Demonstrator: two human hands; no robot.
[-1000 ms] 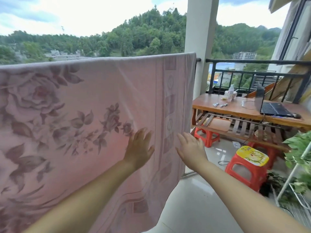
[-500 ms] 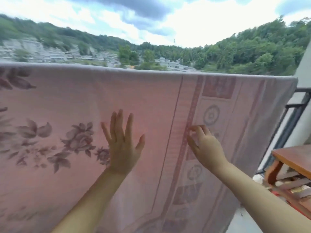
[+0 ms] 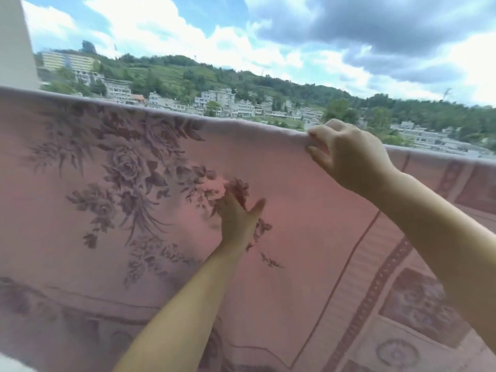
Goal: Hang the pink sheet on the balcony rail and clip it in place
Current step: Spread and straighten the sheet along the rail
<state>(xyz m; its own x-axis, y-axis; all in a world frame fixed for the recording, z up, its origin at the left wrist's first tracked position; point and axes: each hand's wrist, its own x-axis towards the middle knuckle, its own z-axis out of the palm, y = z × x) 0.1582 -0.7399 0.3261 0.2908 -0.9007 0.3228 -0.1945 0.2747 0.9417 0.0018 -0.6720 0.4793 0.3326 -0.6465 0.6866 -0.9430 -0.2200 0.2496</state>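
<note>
The pink sheet [image 3: 295,237] hangs draped over the rail, its top fold running across the whole view from the left edge down toward the right, and its printed face filling everything below that line. The rail itself is hidden under the cloth. The right hand [image 3: 346,157] is up at the top fold, fingers [image 3: 318,136] curled over the edge and pinching the cloth there. The left hand [image 3: 236,213] lies lower, flat against the sheet's face beside the big rose print [image 3: 128,167], fingers straight and thumb spread out to the side; it is blurred, so how hard it presses I cannot tell. A white pillar [image 3: 16,41] stands at the far left. Beyond the fold lie pale buildings [image 3: 220,99], green hills [image 3: 402,108] and cloudy sky [image 3: 349,30].
</note>
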